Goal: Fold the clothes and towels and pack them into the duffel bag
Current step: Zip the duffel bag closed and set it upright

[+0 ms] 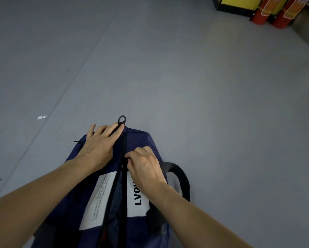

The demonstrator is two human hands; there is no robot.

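1. Duffel bag [137, 138]: navy, lying on the grey floor [168, 68]. Its long axis runs straight away from the person, with a black D-ring [122, 119] at its far end.
2. Left hand [100, 145]: flat on the bag's far-left shoulder, fingers straight and spread, pressing down just short of the D-ring. It holds nothing.
3. Right hand [144, 165]: at mid-length of the bag, fingers curled and pinched tight on the zip [123, 203]. The slider itself is hidden under the fingertips.
4. The zip follows the bag's long axis. It looks joined beyond the right hand and gapes on the near side.
5. Judgement: packing looks done. Closing means a pull along the axis toward the person, right hand leading while the left anchors the far end.
6. Contents in the gap are too dark to tell.
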